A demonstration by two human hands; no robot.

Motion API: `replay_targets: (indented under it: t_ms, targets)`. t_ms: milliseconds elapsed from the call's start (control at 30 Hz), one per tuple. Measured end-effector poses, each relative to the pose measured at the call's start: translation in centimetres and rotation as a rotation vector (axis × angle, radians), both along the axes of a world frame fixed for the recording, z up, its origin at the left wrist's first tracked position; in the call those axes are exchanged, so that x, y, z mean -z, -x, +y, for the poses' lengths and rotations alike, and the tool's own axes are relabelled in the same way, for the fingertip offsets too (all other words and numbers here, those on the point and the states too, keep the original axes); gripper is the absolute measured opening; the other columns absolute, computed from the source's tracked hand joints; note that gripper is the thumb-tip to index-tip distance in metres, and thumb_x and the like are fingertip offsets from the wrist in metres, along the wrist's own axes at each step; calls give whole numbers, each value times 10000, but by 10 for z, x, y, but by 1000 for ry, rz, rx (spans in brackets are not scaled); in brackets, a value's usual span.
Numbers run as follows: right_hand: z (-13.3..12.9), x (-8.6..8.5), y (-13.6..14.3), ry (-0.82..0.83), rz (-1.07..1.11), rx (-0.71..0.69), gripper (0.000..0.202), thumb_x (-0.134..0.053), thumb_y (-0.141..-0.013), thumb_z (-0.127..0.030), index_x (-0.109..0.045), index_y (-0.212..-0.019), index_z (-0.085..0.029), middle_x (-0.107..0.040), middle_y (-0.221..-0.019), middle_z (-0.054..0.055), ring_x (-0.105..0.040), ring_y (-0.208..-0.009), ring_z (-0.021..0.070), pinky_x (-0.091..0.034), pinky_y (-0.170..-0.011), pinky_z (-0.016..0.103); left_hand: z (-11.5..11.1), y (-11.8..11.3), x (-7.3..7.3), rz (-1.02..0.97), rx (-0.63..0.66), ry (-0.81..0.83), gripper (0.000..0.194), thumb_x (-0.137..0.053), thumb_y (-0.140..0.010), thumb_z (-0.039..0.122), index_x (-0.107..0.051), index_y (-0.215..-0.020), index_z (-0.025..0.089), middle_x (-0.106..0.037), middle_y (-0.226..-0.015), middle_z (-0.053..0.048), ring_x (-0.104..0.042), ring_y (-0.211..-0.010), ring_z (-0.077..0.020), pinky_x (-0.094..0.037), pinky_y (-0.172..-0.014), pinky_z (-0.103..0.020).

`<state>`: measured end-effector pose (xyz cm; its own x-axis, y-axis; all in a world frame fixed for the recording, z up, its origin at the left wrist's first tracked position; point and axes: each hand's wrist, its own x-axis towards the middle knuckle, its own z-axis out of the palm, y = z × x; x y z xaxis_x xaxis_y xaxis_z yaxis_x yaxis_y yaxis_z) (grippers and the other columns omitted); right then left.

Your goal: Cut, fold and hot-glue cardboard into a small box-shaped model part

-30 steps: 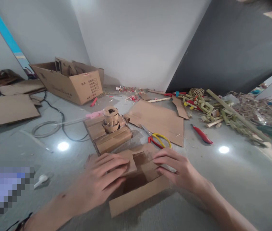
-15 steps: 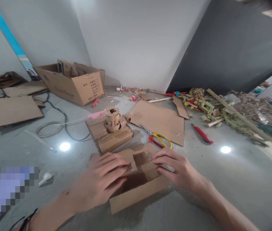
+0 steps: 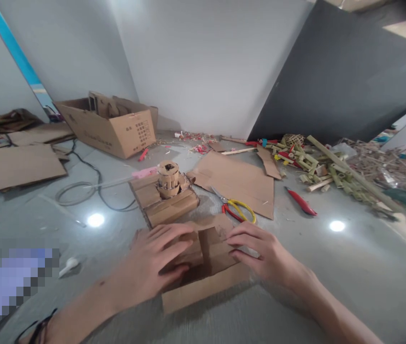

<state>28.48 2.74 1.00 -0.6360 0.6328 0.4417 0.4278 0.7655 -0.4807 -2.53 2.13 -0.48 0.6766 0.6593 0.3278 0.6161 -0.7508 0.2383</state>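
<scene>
In front of me lies a small folded cardboard box (image 3: 206,289), its long near wall standing up and its inside in shadow. My left hand (image 3: 152,255) is at its left end, fingers bent over a flap and thumb inside, with a gap between them. At the right end, my right hand (image 3: 256,246) grips the cardboard edge between fingers and thumb. Just beyond stands a cardboard base with a round cardboard tower (image 3: 169,179) on it. Scissors (image 3: 236,208) with red and yellow handles lie open past my right hand, touching a flat cardboard sheet (image 3: 236,179).
A large carton (image 3: 116,136) holding cardboard pieces stands back left. A red utility knife (image 3: 300,200) lies to the right, before bamboo pieces (image 3: 335,174). A glue gun's pink body (image 3: 145,172), a cable (image 3: 97,174) and cardboard sheets (image 3: 25,165) are on the left.
My left fingers have lifted and spread a little from the thumb, and the left flap sits lower. My right hand stays at the right edge. The view has shifted slightly.
</scene>
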Motion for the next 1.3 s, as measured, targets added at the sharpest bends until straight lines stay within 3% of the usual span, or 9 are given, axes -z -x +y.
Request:
replay_targets:
  t_ms: [200,433,567,667,833,933,1000,1100,1300]
  targets:
    - [1,1,-2,20,17,-9,204,-625,-957,-125,-665,-1118,-244,-698,-1096,70,-661,-1035,197,-566,-912,361,1,2,8,69,-46,55,808,-767,-837,444,-388,-1527,264,-436,-1593,-139,-501,-1382,-366,-505,-1043,-526]
    - [0,-1,-2,39,29,-4,169,-652,-952,-181,-677,-1110,-236,-707,-1110,74,-670,-1043,201,-565,-917,356,5,3,12,46,-62,41,670,-691,-915,366,-401,-1512,277,-539,-1525,-100,-581,-1312,-307,-513,-1041,-466]
    - [10,-2,-11,17,-17,300,183,-573,-1002,-382,-689,-1023,-242,-729,-1078,79,-692,-1019,227,-557,-904,371,5,1,8,40,-88,40,619,-666,-932,362,-420,-1490,261,-541,-1513,-112,-580,-1297,-314,-521,-1021,-479]
    - [25,3,-22,0,-70,588,219,-522,-1005,-371,-645,-1102,-219,-715,-1113,114,-672,-1049,274,-515,-912,431,4,1,4,-5,-64,16,534,-655,-940,382,-480,-1425,243,-548,-1481,-117,-552,-1316,-311,-512,-1021,-468]
    - [39,15,-26,86,-246,728,200,-638,-890,-339,-635,-1045,-213,-719,-1005,76,-668,-943,256,-483,-785,345,-4,0,-11,-139,-93,-48,320,-618,-945,460,-606,-1116,190,-694,-1099,-97,-685,-986,-248,-528,-838,-359]
    - [40,18,-20,116,-326,756,156,-644,-889,-315,-652,-994,-200,-722,-898,59,-674,-854,243,-454,-721,312,-9,0,-25,-82,-307,129,344,-456,-1002,513,-576,-957,193,-609,-649,17,-613,-575,-176,-414,-582,-293]
    - [41,18,-15,100,-366,757,172,-648,-898,-304,-660,-1025,-188,-724,-971,81,-670,-947,260,-457,-782,320,-10,-1,-34,-1,-437,282,414,-415,-990,581,-565,-969,196,-521,-531,56,-566,-507,-183,-342,-546,-292]
    - [46,12,-8,59,-425,754,257,-646,-921,-324,-645,-1128,-171,-669,-1200,128,-587,-1178,290,-435,-948,350,-8,-1,-40,21,-472,466,529,-527,-898,656,-559,-1146,190,-589,-584,45,-616,-599,-222,-353,-589,-295]
    - [56,-6,8,106,-608,744,313,-666,-952,-367,-640,-1166,-140,-661,-1193,116,-641,-1088,260,-526,-926,433,-11,-10,-28,-167,-448,677,549,-701,-783,426,-571,-1275,220,-673,-668,33,-642,-626,-218,-376,-598,-280]
